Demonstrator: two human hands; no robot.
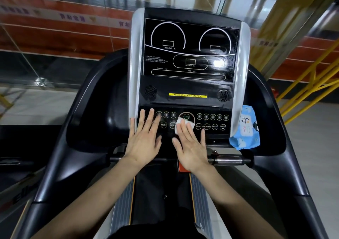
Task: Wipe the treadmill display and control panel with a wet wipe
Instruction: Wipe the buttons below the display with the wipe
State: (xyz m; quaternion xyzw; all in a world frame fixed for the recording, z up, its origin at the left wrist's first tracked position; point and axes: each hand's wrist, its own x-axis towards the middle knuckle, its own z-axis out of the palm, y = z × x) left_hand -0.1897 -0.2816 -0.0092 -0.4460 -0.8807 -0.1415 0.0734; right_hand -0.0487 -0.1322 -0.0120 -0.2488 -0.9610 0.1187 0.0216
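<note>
The treadmill's black display (190, 49) with white dial outlines stands upright ahead of me. Below it lies the control panel (211, 121) with round buttons. My right hand (190, 145) lies flat on the panel's middle, pressing a white wet wipe (185, 124) under its fingertips near the START button. My left hand (145, 137) rests flat on the panel's left side with fingers spread, holding nothing.
A blue pack of wet wipes (245, 130) sits in the right side tray of the console. Silver side trims (134, 69) frame the display. A metal handlebar (229, 159) crosses below the panel. Glass walls and yellow railings (311, 73) stand beyond.
</note>
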